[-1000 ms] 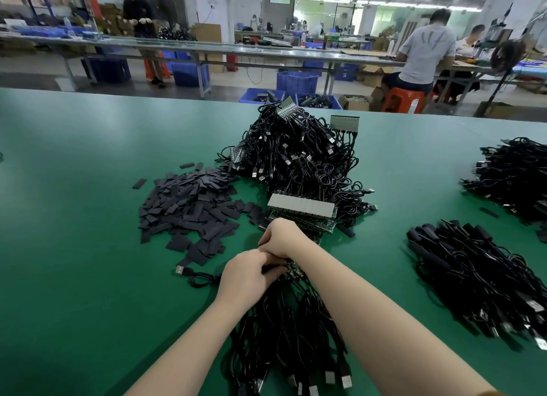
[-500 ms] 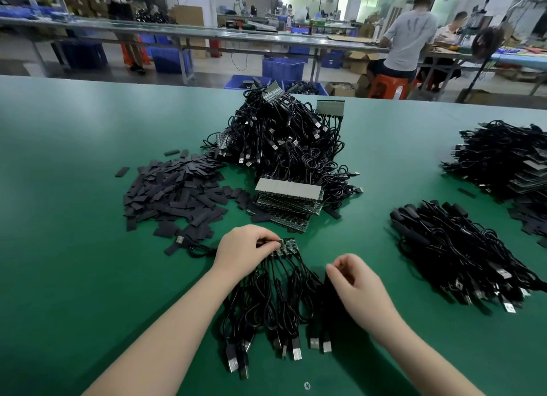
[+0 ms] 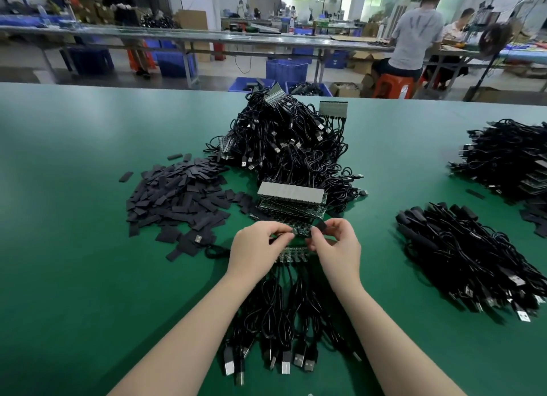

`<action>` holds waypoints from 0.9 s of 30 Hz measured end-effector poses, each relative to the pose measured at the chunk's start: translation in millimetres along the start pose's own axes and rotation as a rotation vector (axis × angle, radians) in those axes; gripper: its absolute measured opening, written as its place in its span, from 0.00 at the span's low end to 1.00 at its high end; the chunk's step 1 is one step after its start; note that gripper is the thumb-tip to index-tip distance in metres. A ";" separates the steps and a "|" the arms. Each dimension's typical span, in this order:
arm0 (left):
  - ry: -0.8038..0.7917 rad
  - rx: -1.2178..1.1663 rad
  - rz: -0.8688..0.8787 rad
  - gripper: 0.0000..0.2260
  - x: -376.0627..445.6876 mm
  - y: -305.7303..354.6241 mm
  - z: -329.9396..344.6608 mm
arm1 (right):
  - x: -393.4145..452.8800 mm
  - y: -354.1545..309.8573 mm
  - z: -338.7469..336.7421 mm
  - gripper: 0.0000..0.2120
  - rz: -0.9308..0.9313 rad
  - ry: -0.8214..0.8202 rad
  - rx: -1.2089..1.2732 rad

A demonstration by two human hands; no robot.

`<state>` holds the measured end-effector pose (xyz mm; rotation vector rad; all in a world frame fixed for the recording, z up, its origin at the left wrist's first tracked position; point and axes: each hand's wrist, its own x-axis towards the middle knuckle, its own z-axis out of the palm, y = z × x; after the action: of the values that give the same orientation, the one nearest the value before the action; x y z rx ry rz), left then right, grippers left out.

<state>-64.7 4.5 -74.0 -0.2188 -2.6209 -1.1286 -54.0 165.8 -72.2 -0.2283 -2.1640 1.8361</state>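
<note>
A wide green table top (image 3: pixel 74 277) fills most of the frame; at upper centre rises a tall heap of tangled black USB cables (image 3: pixel 284 147); at right centre lies a loose bundle of black cables (image 3: pixel 461 259); at left centre spreads a pile of flat dark grey rectangular sleeves (image 3: pixel 177 200); at lower centre, between the person's forearms, a fan of black USB cables joined to a strip of small green boards (image 3: pixel 281 315) lies on the table, plugs toward the bottom edge; just above the hands sits a stack of green circuit-board panels (image 3: pixel 291 202); the left hand (image 3: pixel 256 247), fingers curled, pinches a small dark piece (image 3: pixel 279 238) just above the strip, too small to identify; the right hand (image 3: pixel 337 244) pinches a single small dark sleeve (image 3: pixel 321 225) close beside it.
</note>
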 end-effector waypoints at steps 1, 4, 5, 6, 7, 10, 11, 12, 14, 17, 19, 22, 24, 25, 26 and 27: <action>0.000 -0.035 0.000 0.07 -1.7 1.4 3.8 | -0.5 2.1 -0.2 0.08 -0.020 0.004 -0.001; -0.053 -0.082 -0.026 0.07 -8.3 -0.1 10.7 | -1.2 7.0 -5.8 0.11 -0.012 -0.048 0.047; -0.066 -0.079 -0.029 0.07 -9.4 -1.4 11.5 | -0.7 7.6 -6.9 0.12 -0.013 -0.065 0.062; -0.076 -0.078 -0.028 0.06 -10.2 -2.3 11.6 | -0.5 8.0 -7.4 0.12 -0.019 -0.080 0.066; -0.085 -0.076 -0.025 0.06 -11.1 -2.2 11.3 | -0.7 8.4 -7.6 0.12 -0.028 -0.094 0.067; -0.086 -0.066 -0.004 0.06 -12.0 -0.4 10.5 | -2.8 7.8 -5.6 0.14 -0.045 -0.134 0.093; -0.076 -0.062 0.003 0.06 -12.1 -0.1 10.6 | -3.6 8.0 -4.3 0.15 -0.049 -0.140 0.100; -0.064 -0.058 0.006 0.05 -12.2 0.3 10.7 | -4.6 7.9 -3.5 0.15 -0.053 -0.139 0.101; -0.045 -0.061 0.002 0.07 -13.0 1.2 10.9 | -5.8 7.0 -2.3 0.15 -0.064 -0.136 0.101; -0.032 -0.050 0.004 0.12 -13.7 0.5 11.1 | -6.5 6.0 -1.9 0.13 -0.082 -0.160 0.077; -0.017 -0.081 0.006 0.13 -14.4 -0.6 11.2 | -6.9 6.2 -2.1 0.12 -0.085 -0.175 0.061; -0.024 -0.157 0.001 0.10 -15.5 0.8 10.3 | -6.0 6.8 -2.7 0.10 -0.072 -0.178 0.071; -0.044 -0.176 0.015 0.11 -16.4 1.6 10.0 | -5.0 7.3 -3.1 0.10 -0.077 -0.180 0.054; -0.049 -0.183 0.021 0.11 -16.6 0.9 10.0 | -4.5 7.7 -3.3 0.11 -0.081 -0.182 0.043; -0.051 -0.192 0.021 0.11 -16.5 0.2 9.9 | -4.1 8.3 -3.3 0.11 -0.082 -0.186 0.038; -0.055 -0.199 0.017 0.11 -16.1 -0.6 9.5 | -4.1 8.8 -3.4 0.11 -0.076 -0.195 0.042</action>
<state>-51.3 10.6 -85.7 -0.3165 -2.5465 -1.3976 -49.6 169.3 -80.9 0.0437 -2.2230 1.9291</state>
